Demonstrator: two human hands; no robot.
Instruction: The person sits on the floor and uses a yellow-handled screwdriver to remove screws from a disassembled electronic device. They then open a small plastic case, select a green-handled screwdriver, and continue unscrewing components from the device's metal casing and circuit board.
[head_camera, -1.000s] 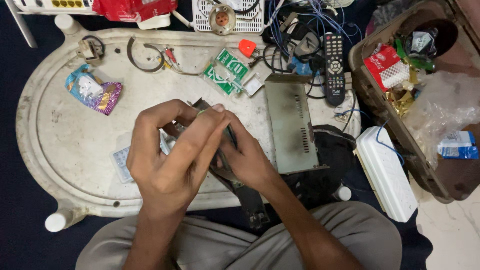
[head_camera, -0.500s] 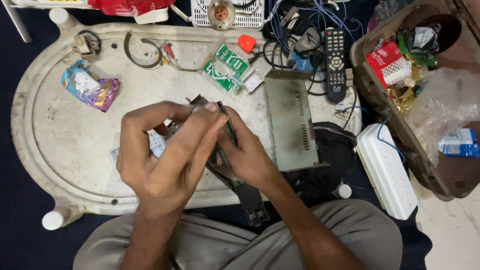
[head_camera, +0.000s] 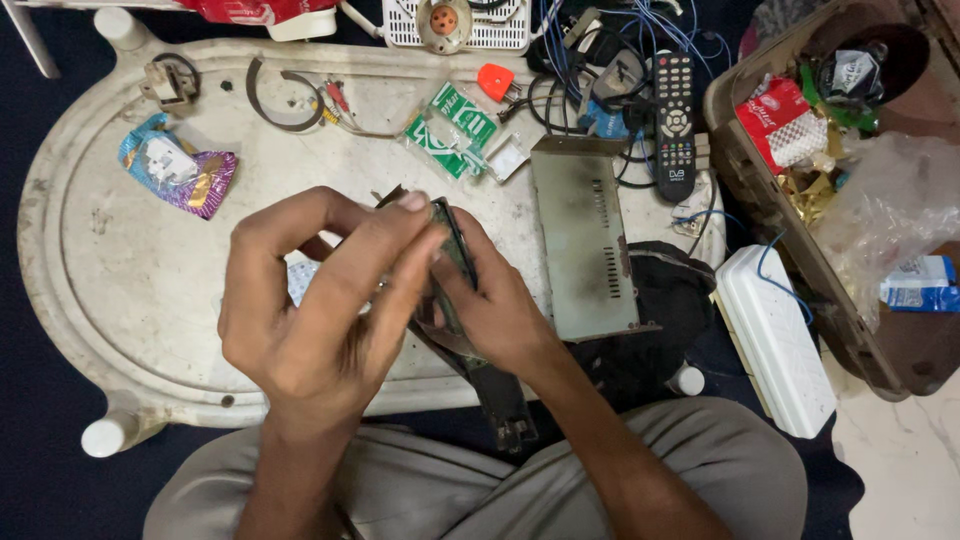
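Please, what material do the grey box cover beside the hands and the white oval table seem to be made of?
The grey box cover looks like thin sheet metal, matte and dusty, with punched vent slots and folded edges. The white oval table looks like moulded plastic, scuffed and stained, with a raised rim.

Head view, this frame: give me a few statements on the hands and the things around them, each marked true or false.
1. Both hands hold one dark, flat device part over the white oval table. True: left hand and right hand grip the dark part together.
2. The black remote control lies in the left hand. False: it lies at the table's far right edge, touched by no hand.
3. A grey metal cover lies just right of the right hand. True.
4. The blue and purple foil packet sits in the brown box. False: it lies on the table's left part.
5. The orange plug lies beyond the hands. True.
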